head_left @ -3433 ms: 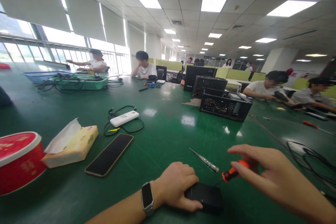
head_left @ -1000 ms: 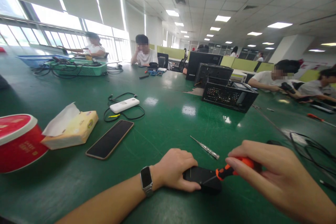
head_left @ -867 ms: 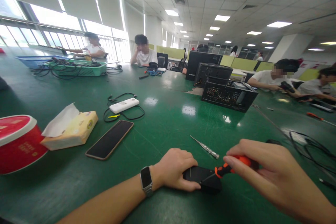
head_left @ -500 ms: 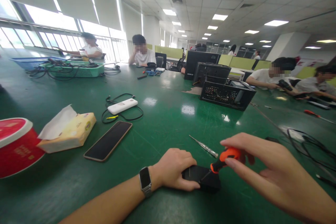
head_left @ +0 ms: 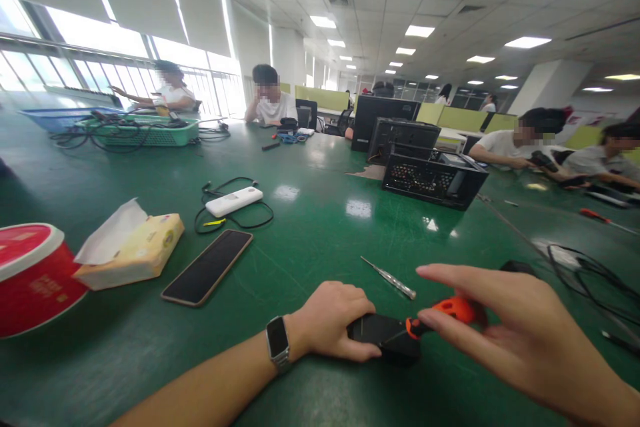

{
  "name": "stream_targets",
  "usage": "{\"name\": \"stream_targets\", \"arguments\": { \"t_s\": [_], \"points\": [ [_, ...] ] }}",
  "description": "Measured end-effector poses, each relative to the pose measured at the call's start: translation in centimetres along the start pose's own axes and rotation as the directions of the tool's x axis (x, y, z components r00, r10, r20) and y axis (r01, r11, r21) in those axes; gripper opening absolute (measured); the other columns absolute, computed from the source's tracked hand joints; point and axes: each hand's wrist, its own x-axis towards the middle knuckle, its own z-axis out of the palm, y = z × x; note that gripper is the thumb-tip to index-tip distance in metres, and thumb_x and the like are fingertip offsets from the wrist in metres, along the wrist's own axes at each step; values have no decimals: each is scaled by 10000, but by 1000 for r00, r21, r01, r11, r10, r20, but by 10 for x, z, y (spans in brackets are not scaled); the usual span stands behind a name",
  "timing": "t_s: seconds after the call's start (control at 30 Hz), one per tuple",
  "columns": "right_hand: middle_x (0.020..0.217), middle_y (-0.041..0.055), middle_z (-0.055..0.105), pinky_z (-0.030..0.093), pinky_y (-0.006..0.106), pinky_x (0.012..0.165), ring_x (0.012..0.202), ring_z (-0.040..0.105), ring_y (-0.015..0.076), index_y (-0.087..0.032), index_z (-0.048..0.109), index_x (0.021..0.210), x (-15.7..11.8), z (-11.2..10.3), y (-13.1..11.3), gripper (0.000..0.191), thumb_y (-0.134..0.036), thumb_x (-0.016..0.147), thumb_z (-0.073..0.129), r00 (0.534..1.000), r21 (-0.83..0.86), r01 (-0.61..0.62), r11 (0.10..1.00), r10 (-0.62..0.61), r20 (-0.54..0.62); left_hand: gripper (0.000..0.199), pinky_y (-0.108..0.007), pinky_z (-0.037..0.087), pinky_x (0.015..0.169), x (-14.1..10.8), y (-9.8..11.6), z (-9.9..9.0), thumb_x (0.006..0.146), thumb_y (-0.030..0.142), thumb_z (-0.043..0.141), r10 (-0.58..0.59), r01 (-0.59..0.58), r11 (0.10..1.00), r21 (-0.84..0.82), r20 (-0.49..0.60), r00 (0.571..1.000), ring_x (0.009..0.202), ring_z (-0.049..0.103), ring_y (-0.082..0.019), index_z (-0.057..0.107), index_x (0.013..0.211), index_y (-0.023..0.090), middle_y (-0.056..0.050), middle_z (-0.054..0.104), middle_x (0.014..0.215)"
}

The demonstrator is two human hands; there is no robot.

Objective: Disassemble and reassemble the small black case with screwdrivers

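My left hand (head_left: 336, 320) is closed around a small black box-shaped part (head_left: 383, 333), pressing it to the green table. A screwdriver (head_left: 453, 310) with an orange and black handle leans low to the right, its shaft reaching the box's top face. My right hand (head_left: 505, 327) has the handle between thumb and fingers. The thumb touches it, while the index finger is stretched out above; the remaining fingers are mostly hidden. Just behind the box lies a slim clear-handled screwdriver (head_left: 395, 281).
To the left are a phone (head_left: 207, 268), a tissue pack (head_left: 131, 253), a red tub (head_left: 35, 283) and a white device (head_left: 234, 201) with a black cable. A computer case (head_left: 433, 177) stands farther back. Cables (head_left: 590, 273) lie at right. Several people sit around the table.
The screwdriver's handle has tipped down and to the right, with its shaft still at the box. My right hand's fingers have opened wider. My left hand has stayed put.
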Motion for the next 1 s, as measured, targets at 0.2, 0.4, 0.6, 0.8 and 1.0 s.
{"name": "stream_targets", "arguments": {
  "t_s": [0.2, 0.4, 0.6, 0.8, 1.0],
  "points": [
    [968, 25, 712, 523, 230, 655, 797, 688, 145, -240, 544, 1198, 1, -1, -1, 333, -206, 868, 574, 997, 34, 26, 999, -28, 68, 471, -268, 421, 604, 0, 1, -2, 782, 638, 592, -5, 4, 1000, -8, -2, 1000, 727, 640, -185, 627, 954, 201, -27, 677, 804],
    [838, 0, 724, 484, 243, 568, 668, 682, 146, -253, 532, 1193, 0, 0, -2, 343, -283, 863, 619, 998, -41, 59, 997, -58, 37, 471, -265, 427, 611, 1, 1, -2, 791, 644, 575, 1, -1, 1000, -3, 3, 1000, 739, 644, -184, 616, 951, 202, -28, 675, 814],
    [913, 6, 718, 491, 242, 628, 746, 680, 140, -260, 483, 1235, 0, 0, -1, 358, -235, 888, 568, 995, -10, 76, 997, -75, 60, 471, -272, 422, 612, 0, 0, -1, 796, 646, 568, 3, -3, 1000, -4, -6, 1000, 728, 641, -180, 617, 941, 200, -23, 667, 802],
    [815, -2, 717, 455, 263, 566, 665, 666, 150, -245, 506, 1250, -2, 3, 3, 372, -311, 895, 595, 992, -57, 127, 990, -127, 0, 462, -264, 413, 608, 0, 0, -2, 786, 633, 592, -4, 4, 1000, -5, 1, 1000, 737, 640, -181, 622, 949, 202, -25, 678, 816],
    [790, -9, 707, 452, 270, 565, 644, 649, 144, -234, 505, 1246, -2, 3, -1, 355, -256, 897, 569, 989, -18, 146, 989, -146, -15, 466, -274, 414, 613, 0, 1, -2, 783, 634, 598, -9, 9, 1000, -12, -6, 1000, 741, 643, -184, 630, 959, 203, -18, 677, 817]
  ]
}}
